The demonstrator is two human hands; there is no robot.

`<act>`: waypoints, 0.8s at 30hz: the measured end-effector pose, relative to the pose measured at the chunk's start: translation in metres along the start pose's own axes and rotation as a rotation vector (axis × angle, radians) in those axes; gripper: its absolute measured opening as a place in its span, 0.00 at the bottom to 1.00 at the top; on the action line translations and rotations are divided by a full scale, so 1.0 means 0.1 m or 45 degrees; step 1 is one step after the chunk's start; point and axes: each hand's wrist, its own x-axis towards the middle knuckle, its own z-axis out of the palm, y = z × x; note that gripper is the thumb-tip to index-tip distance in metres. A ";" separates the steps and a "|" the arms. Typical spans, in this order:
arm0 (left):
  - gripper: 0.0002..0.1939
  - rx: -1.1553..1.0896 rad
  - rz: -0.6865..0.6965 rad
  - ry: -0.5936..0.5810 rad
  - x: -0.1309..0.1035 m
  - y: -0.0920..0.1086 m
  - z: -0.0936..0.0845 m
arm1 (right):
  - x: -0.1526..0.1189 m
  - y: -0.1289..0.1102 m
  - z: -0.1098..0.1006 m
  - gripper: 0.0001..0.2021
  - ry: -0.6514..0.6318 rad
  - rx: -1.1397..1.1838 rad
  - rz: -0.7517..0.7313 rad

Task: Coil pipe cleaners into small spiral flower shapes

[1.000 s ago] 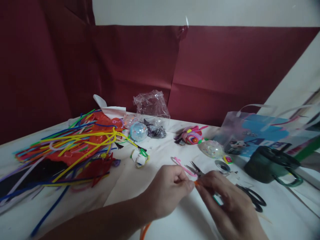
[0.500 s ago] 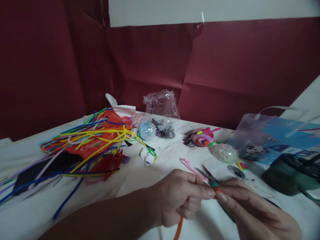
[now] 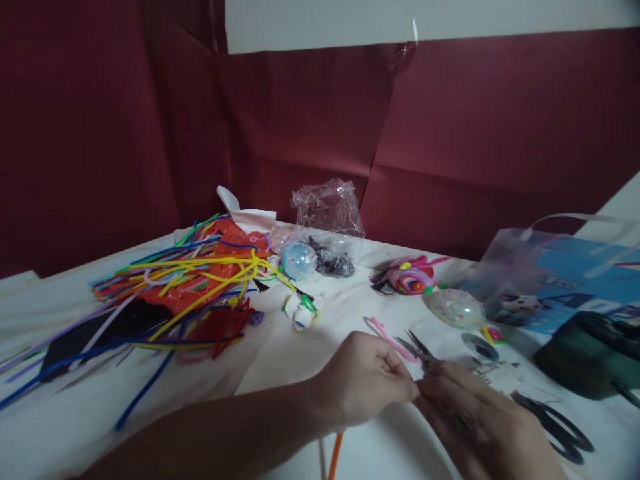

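Far left — one heap of coloured strips [image 3: 200, 261], yellow, blue, lilac and green, spread over a red wrapper and a black sheet [image 3: 113, 333].

Left of centre — one bluish clear ball [image 3: 299, 260], in front of a crumpled clear bag [image 3: 330, 207]; nearer, a small white piece [image 3: 301, 313] with green and yellow trim.

Lower centre: one orange strip [image 3: 336, 456], slender, smooth-edged and nearly straight, slanting up from the bottom edge to pass out of sight behind the left hand, a thin shadow beside it.

Centre: one left hand [image 3: 367, 380], forearm slanting in from lower left, back of the hand uppermost, fingers curled, thumb and forefinger pinched together, closed on the strip; the grip itself is hidden.

Beyond the fingertips: one pink strip [image 3: 393, 340]; beside it, pliers [image 3: 426, 359], jaws parted and pointing up-left, handles covered.

Right of centre: one right hand [image 3: 487, 413], slanting in from lower right, fingers extended, tips meeting the left's; what it grips, if anything, cannot be told.

Right: black-handled scissors [image 3: 556, 427]; dark green mug [image 3: 585, 360]; blue printed bag [image 3: 580, 273].
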 end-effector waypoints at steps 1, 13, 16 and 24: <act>0.05 0.040 0.005 -0.012 -0.01 0.00 0.00 | 0.00 0.00 -0.01 0.10 -0.007 -0.003 -0.021; 0.02 0.297 0.146 -0.042 -0.07 0.09 -0.04 | -0.04 -0.02 -0.01 0.08 -0.032 0.003 0.040; 0.06 -0.047 0.052 -0.133 -0.04 0.11 -0.05 | -0.01 -0.04 -0.04 0.06 0.089 0.189 0.093; 0.09 -0.668 -0.281 -0.538 -0.08 0.16 -0.08 | -0.06 -0.11 0.06 0.05 0.342 0.765 0.458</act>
